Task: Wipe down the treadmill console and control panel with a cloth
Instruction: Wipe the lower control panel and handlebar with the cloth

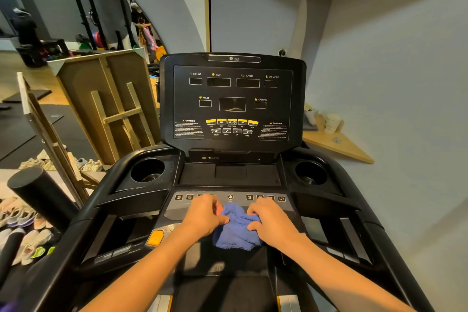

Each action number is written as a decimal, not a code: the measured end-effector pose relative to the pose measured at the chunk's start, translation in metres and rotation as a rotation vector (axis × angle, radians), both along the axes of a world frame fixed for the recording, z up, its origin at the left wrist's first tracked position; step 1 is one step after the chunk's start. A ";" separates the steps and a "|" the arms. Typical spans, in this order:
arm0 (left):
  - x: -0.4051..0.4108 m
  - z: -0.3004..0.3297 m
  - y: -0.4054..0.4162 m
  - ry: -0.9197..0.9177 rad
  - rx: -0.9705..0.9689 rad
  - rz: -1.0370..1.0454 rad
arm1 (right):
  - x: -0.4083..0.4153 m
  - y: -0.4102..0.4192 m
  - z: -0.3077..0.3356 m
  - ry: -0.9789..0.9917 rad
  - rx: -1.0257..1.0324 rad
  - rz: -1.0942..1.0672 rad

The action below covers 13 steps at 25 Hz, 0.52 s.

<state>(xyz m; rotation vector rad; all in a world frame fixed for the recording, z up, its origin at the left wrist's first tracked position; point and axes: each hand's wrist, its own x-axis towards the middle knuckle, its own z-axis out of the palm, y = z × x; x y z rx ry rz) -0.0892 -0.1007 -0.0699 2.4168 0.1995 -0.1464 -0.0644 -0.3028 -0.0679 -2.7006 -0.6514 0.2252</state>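
Note:
A bunched blue cloth (236, 232) lies on the grey control panel (177, 211) of a black treadmill, below a row of numbered buttons. My left hand (203, 215) grips the cloth's left edge and my right hand (269, 220) grips its right edge. Both hands cover some of the buttons. The upright console (231, 99) stands behind, its dark display windows unlit, with yellow and grey keys low on its face.
Two round cup holders (148, 171) (310, 172) flank a shallow tray. An orange tab (155, 237) sits left of the panel. Wooden frames (109, 106) lean at left above several shoes on the floor. A paper cup (331, 123) stands on a wooden shelf at right.

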 end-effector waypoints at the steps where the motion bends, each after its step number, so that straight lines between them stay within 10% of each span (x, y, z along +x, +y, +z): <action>1: 0.001 0.001 0.000 0.004 -0.002 -0.007 | 0.000 0.000 0.000 0.012 -0.004 0.017; 13: 0.001 0.036 0.009 -0.138 -0.198 -0.051 | 0.020 -0.017 0.004 0.154 0.242 0.174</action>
